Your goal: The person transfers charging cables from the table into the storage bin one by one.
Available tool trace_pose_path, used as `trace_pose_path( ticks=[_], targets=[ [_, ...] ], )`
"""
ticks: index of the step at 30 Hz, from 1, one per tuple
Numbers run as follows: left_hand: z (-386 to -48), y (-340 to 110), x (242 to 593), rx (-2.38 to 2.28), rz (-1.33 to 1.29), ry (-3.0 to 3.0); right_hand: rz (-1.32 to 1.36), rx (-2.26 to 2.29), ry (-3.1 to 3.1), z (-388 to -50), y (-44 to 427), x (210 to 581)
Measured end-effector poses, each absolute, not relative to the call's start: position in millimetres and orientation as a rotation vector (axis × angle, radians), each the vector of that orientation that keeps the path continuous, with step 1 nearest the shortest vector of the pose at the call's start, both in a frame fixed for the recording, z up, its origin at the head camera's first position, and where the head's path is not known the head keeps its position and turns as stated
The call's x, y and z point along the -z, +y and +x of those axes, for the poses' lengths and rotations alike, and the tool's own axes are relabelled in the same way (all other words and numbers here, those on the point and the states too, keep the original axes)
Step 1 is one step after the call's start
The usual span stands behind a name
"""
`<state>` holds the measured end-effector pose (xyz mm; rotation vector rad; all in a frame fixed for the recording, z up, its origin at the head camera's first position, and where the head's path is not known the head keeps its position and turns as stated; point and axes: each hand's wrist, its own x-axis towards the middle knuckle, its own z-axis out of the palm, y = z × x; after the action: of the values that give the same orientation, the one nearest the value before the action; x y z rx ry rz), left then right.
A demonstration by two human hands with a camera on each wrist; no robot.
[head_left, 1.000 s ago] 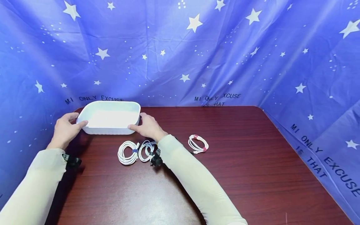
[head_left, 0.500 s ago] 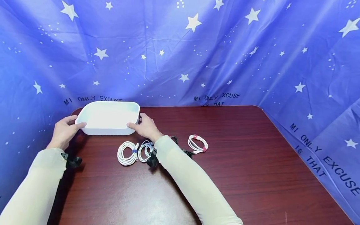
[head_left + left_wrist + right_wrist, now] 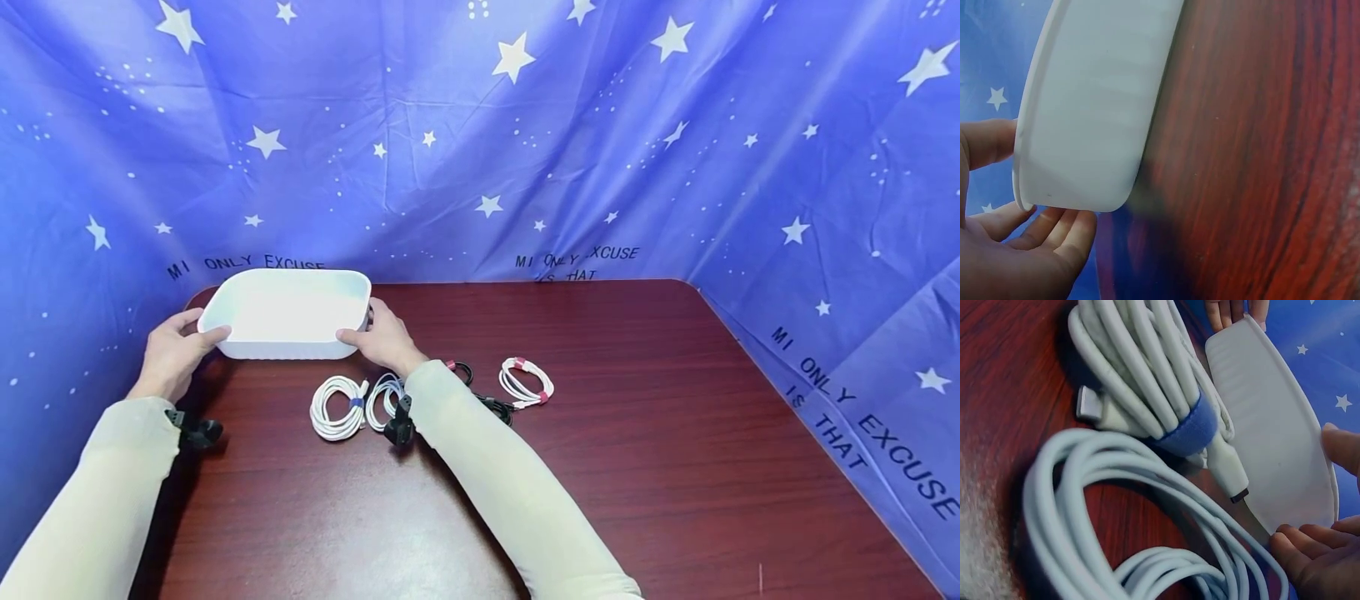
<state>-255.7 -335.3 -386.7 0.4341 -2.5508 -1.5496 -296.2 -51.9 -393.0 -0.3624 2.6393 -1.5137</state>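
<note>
A white plastic bin (image 3: 288, 350) with rounded corners stands at the back left of the table. My left hand (image 3: 176, 354) holds its left end, thumb over the rim and fingers on the outer end wall. At the opposite end, my right hand (image 3: 386, 340) grips the bin the same way, with the thumb (image 3: 1341, 447) at the rim. Close in front of the bin lie a coiled white cable (image 3: 333, 431) with a blue strap (image 3: 1188, 434) and a second pale coil (image 3: 381, 400). The right forearm partly covers this second coil.
Beyond the right forearm lie a black cable coil (image 3: 495, 408), partly hidden, and a white cable coil (image 3: 525, 383) with red straps. A blue star-printed curtain (image 3: 480, 150) hangs behind and beside the brown table (image 3: 660, 433).
My right forearm has shifted slightly left, so more of the black cable shows beyond it. Both hands keep their hold on the bin, which stays nearly where it was.
</note>
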Motion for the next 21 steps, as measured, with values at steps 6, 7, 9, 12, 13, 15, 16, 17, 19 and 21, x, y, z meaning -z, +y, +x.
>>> trace_pose_path(
  ticks=[6,7,9,12,13,15,16,17,19,21],
  targets=[
    [-255.2,-334.7,389.6,1.641,0.425,-2.484,-0.366,1.456,2.696,-297.9,-56.5,391.8],
    [-255.1,-335.1,389.8,1.647,0.423,-2.479,-0.367,1.436,2.709,-298.1,-57.2,391.6],
    [-254.8,-336.1,390.0,1.660,0.425,-2.471,-0.374,1.411,2.719,-298.0,-58.1,390.9],
    [-255.3,-336.4,390.4,1.668,0.432,-2.467,-0.383,1.408,2.714,-297.8,-57.7,390.0],
    [-255.4,-336.3,390.5,1.669,0.431,-2.465,-0.386,1.414,2.709,-297.4,-57.5,389.7],
    [-256.0,-336.1,391.0,1.669,0.429,-2.460,-0.384,1.415,2.706,-296.8,-56.9,389.6],
    [-256.4,-336.0,391.3,1.665,0.428,-2.460,-0.382,1.418,2.706,-296.5,-56.7,389.4],
    [-256.6,-336.1,391.5,1.665,0.425,-2.460,-0.380,1.417,2.708,-296.5,-56.6,389.5],
    [-257.1,-336.2,392.1,1.666,0.427,-2.457,-0.377,1.417,2.711,-296.2,-56.7,389.1],
    [-257.0,-336.1,392.4,1.660,0.437,-2.459,-0.372,1.417,2.709,-296.3,-57.4,388.8]
  ],
)
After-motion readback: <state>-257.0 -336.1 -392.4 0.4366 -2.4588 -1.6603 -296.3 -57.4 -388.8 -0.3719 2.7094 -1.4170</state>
